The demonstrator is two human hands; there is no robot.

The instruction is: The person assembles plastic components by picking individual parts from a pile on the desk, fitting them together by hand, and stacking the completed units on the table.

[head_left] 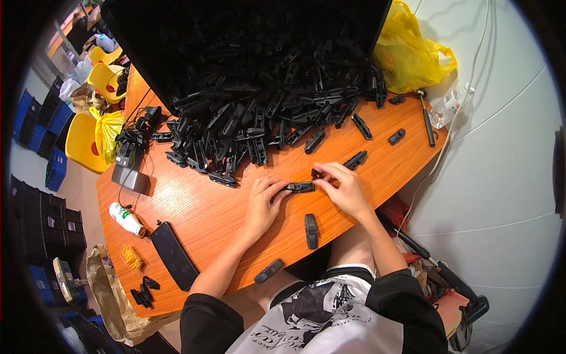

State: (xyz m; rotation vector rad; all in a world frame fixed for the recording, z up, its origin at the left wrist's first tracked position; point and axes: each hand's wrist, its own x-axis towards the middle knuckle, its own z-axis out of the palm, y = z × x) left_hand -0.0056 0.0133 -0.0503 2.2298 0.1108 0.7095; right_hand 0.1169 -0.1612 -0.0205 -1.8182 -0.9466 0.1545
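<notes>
Over the middle of the wooden table, my left hand (265,203) pinches one end of a long black plastic part (302,187). My right hand (344,190) is at that part's other end, with a small dark piece (316,174) between thumb and forefinger. Whether the right fingertips also touch the long part I cannot tell. Just beyond the right hand lies another black part (355,160). Nearer to me rest two more black parts, one upright in view (311,231) and one at the table edge (269,271).
A big heap of black parts (253,124) spills from a black bin (141,35) at the back. On the left are a white bottle (126,219), a black pouch (174,255) and yellow bits (132,258). A hammer (428,123) and clear bottle (451,106) stand far right.
</notes>
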